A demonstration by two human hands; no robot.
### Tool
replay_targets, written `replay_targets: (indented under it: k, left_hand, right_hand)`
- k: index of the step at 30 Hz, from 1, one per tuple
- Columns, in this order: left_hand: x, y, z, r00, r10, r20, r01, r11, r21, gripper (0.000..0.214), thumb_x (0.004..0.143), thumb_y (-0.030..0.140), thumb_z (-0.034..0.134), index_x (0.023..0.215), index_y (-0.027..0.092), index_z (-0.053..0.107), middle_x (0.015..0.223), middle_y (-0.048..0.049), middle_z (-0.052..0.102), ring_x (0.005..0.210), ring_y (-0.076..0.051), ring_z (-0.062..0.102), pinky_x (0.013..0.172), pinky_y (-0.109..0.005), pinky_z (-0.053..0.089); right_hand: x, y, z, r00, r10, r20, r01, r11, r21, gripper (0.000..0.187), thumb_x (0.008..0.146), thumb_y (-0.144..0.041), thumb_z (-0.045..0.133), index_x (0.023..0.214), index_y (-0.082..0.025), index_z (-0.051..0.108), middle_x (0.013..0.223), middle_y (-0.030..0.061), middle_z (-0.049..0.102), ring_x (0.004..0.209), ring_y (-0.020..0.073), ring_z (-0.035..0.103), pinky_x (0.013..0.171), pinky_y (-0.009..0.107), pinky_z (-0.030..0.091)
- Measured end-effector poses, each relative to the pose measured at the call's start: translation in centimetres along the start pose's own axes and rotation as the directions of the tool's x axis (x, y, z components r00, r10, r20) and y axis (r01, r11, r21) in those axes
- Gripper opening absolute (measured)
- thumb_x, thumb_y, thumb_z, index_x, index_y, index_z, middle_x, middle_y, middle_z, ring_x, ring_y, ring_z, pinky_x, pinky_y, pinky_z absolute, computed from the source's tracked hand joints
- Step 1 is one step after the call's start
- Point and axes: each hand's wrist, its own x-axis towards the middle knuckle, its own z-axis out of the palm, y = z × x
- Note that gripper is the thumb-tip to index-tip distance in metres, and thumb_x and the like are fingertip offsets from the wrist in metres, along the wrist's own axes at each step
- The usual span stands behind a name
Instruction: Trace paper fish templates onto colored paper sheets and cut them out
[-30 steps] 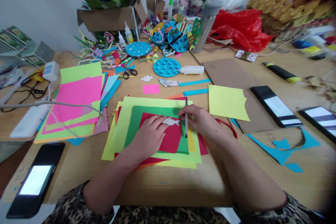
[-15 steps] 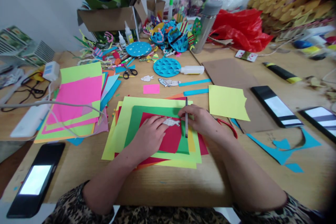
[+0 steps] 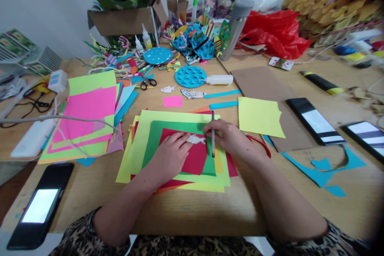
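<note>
My left hand (image 3: 169,154) lies flat with its fingers pressing a small white paper fish cutout (image 3: 196,139) onto a red sheet (image 3: 196,159). The red sheet lies on a green sheet (image 3: 154,138) atop a stack of yellow and orange paper (image 3: 141,136). My right hand (image 3: 229,138) is closed around a dark pen (image 3: 213,126), held upright just right of the fish, with its tip on the paper.
A pile of pink and neon paper (image 3: 87,116) lies to the left, a yellow sheet (image 3: 259,117) to the right. Phones (image 3: 39,206) (image 3: 315,120) lie on the wooden table (image 3: 192,212). Scissors (image 3: 148,83), glue bottle (image 3: 220,79), blue paper discs (image 3: 190,77) and craft clutter sit behind.
</note>
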Motion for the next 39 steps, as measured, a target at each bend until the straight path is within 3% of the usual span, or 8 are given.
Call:
replay_targets:
  k: [6,12,17,21,25,28,33,39]
  left_hand:
    - [-0.1,0.3,-0.2,1.000,-0.008,-0.024,0.009,0.999,0.034,0.032,0.092,0.014,0.044,0.120,0.015,0.059,0.135,-0.0108,0.053,0.128,-0.027,0.042,0.102,-0.045,0.042]
    - [-0.1,1.1,-0.7,0.999,-0.044,-0.004,0.044,0.995,0.090,0.031,0.091,0.013,0.045,0.118,0.015,0.060,0.117,-0.0098,0.061,0.112,-0.028,0.048,0.089,-0.043,0.045]
    - [0.0,1.7,-0.6,0.999,-0.051,0.001,0.050,0.983,0.177,0.033,0.092,0.016,0.045,0.123,0.012,0.057,0.115,-0.0115,0.062,0.103,-0.028,0.052,0.081,-0.041,0.046]
    - [-0.1,2.4,-0.3,0.997,-0.069,-0.019,0.071,0.979,0.190,0.033,0.093,0.022,0.046,0.122,0.010,0.058,0.117,-0.0132,0.063,0.106,-0.027,0.054,0.085,-0.040,0.046]
    - [-0.2,3.0,0.5,0.994,-0.079,-0.081,0.094,0.975,0.200,0.037,0.093,0.028,0.049,0.122,0.007,0.058,0.124,-0.0161,0.061,0.119,-0.028,0.051,0.099,-0.042,0.041]
    - [-0.3,3.3,1.0,0.993,-0.076,-0.091,0.094,0.973,0.209,0.038,0.091,0.030,0.052,0.116,0.004,0.061,0.123,-0.0196,0.062,0.119,-0.030,0.053,0.103,-0.044,0.039]
    - [-0.2,3.4,1.1,0.993,-0.082,-0.088,0.097,0.977,0.191,0.038,0.090,0.031,0.053,0.113,0.003,0.063,0.123,-0.0206,0.062,0.119,-0.031,0.055,0.105,-0.043,0.038]
    - [0.0,3.5,0.9,0.991,-0.092,-0.094,0.109,0.975,0.195,0.039,0.090,0.031,0.054,0.113,0.002,0.064,0.120,-0.0201,0.063,0.116,-0.031,0.057,0.103,-0.042,0.040]
  right_hand:
    - [0.0,-0.3,0.2,0.993,0.079,-0.085,-0.076,0.997,0.029,0.020,0.088,-0.025,0.051,0.099,-0.020,0.068,0.086,0.0082,0.069,0.080,0.0211,0.064,0.072,0.033,0.049]
    - [0.2,-1.5,0.9,0.956,0.229,-0.185,-0.145,0.912,0.383,0.037,0.094,-0.042,0.044,0.121,-0.021,0.059,0.075,0.0036,0.066,0.075,0.0187,0.063,0.071,0.032,0.049]
    - [0.9,-2.6,1.9,0.941,0.298,-0.159,-0.162,0.811,0.562,0.037,0.089,-0.051,0.051,0.091,-0.017,0.066,0.063,0.0002,0.054,0.059,0.0141,0.053,0.054,0.027,0.043]
    - [2.0,-3.8,1.9,0.924,0.376,-0.066,-0.244,0.716,0.654,0.032,0.082,-0.049,0.059,0.079,-0.018,0.057,0.056,-0.0027,0.052,0.051,0.0123,0.049,0.049,0.026,0.040]
    - [3.4,-4.7,2.0,0.939,0.343,-0.003,-0.282,0.777,0.563,0.027,0.079,-0.045,0.062,0.074,-0.018,0.057,0.056,-0.0019,0.054,0.049,0.0123,0.049,0.045,0.025,0.037]
    - [4.1,-4.7,2.9,0.954,0.294,-0.051,-0.238,0.852,0.466,0.032,0.082,-0.046,0.058,0.068,-0.018,0.057,0.058,-0.0001,0.056,0.051,0.0124,0.049,0.047,0.025,0.037]
    - [4.1,-3.9,4.6,0.939,0.333,-0.081,-0.271,0.866,0.420,0.035,0.087,-0.051,0.051,0.073,-0.019,0.053,0.058,0.0008,0.057,0.051,0.0133,0.050,0.047,0.025,0.038]
    - [3.7,-3.6,5.0,0.957,0.284,-0.058,-0.249,0.908,0.337,0.029,0.088,-0.045,0.051,0.078,-0.019,0.054,0.059,0.0006,0.058,0.052,0.0144,0.052,0.050,0.026,0.039]
